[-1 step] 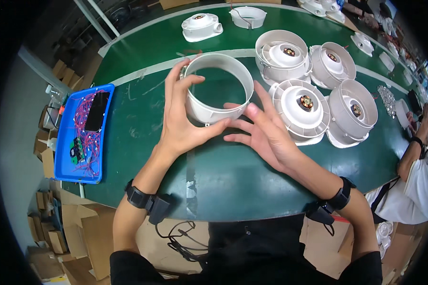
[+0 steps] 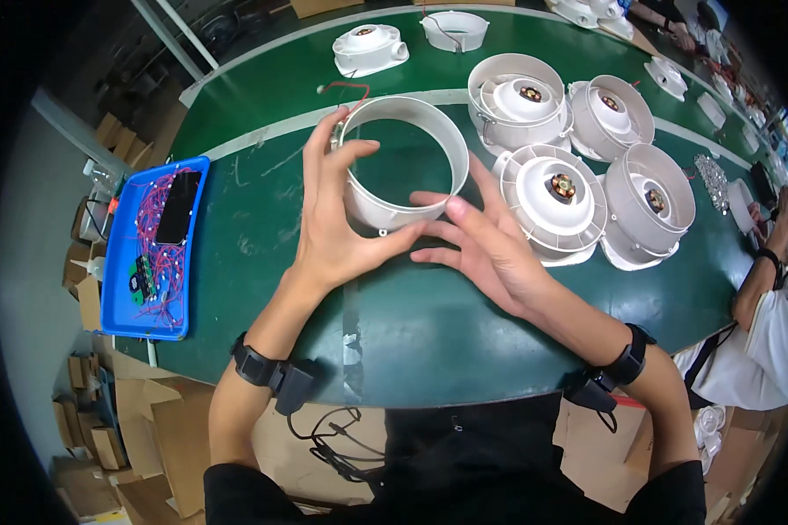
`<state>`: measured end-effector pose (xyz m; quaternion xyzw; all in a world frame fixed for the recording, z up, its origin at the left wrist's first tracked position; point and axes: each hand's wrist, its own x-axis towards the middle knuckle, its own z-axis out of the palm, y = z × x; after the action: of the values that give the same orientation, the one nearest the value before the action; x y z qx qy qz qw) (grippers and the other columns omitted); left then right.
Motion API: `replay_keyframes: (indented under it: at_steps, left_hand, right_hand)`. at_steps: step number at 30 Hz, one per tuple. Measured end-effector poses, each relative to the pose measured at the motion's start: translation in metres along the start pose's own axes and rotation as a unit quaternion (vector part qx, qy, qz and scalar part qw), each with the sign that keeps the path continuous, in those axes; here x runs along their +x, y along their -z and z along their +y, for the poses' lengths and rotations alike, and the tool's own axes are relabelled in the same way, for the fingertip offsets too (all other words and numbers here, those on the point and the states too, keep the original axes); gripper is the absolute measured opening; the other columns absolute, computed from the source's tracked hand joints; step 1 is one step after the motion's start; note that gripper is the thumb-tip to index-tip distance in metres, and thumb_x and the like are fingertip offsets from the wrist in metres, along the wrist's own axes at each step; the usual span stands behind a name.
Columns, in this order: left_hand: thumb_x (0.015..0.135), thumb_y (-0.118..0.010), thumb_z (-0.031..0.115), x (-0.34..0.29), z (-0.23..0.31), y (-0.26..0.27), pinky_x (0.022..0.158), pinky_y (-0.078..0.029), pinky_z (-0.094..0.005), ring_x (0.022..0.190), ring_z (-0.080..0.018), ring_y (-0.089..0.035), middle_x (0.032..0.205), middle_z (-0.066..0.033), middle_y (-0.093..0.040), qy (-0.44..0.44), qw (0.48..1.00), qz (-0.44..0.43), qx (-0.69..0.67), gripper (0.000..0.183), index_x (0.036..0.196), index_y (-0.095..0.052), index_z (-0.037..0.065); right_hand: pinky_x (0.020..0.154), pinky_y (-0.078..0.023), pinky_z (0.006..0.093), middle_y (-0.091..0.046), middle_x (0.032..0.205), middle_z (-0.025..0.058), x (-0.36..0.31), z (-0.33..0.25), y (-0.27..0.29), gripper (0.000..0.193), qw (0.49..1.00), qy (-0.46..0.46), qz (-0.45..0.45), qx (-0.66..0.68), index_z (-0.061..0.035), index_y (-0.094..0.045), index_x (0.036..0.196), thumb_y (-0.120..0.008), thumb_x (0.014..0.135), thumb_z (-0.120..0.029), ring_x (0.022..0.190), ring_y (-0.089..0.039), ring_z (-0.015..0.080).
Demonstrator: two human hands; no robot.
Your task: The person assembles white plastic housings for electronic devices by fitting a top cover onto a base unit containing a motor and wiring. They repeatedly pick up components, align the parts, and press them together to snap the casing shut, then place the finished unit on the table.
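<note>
A white plastic ring (image 2: 385, 213), open through the middle, is held tilted over the green table between my hands. My left hand (image 2: 328, 219) is closed round its left side, thumb along the lower outer wall and a finger bent over the rim. My right hand (image 2: 490, 241) grips the lower right side, its thumb near the rim and other fingers at the outer wall. From behind the ring's upper left a thin red wire (image 2: 359, 85) with a small pale end sticks out. Right of my right hand stands a white fan housing (image 2: 556, 206) with a copper-wound motor core.
Several more white housings (image 2: 648, 206) are grouped at the right. Farther back are a housing with a side spout (image 2: 369, 52) and another ring (image 2: 455, 33). A blue tray (image 2: 184, 297) at the left holds red wires, a black phone and a green circuit board. Another person's arm (image 2: 766, 262) is at far right.
The red wire behind the ring has swung up and now shows clearly; before, it was a blur lower down. My hands and the ring have barely moved.
</note>
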<state>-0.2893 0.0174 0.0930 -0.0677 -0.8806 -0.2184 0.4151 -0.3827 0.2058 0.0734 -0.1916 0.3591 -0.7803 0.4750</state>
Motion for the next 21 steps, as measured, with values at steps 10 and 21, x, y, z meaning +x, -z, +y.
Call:
replay_keyframes:
  at_steps: [10, 21]
  left_hand:
    - [0.075, -0.075, 0.032, -0.008, 0.012, -0.005, 0.108, -0.036, -0.0437, 0.130, -0.0349, -0.043, 0.144, -0.0229, -0.040, 0.053, 0.983, 0.015, -0.172, 0.087, 0.143, -0.033, -0.003]
    - [0.098, -0.044, 0.036, -0.005, 0.017, 0.001, 0.108, -0.034, -0.0372, 0.125, -0.0266, -0.048, 0.137, -0.0176, -0.048, 0.142, 0.968, -0.036, -0.204, 0.060, 0.144, -0.037, -0.001]
  right_hand:
    - [0.054, -0.043, 0.0302, -0.061, 0.098, 0.0120, 0.002, -0.003, 0.004, 0.046, 0.995, -0.095, 0.027, 0.001, -0.0037, -0.047, 0.120, -0.046, 0.100, -0.045, 0.074, -0.058, 0.0175]
    - [0.052, -0.041, 0.0300, -0.060, 0.100, 0.0124, 0.003, -0.006, 0.002, 0.052, 0.995, -0.087, 0.049, -0.017, -0.0026, -0.045, 0.124, -0.042, 0.100, -0.049, 0.073, -0.057, 0.0162]
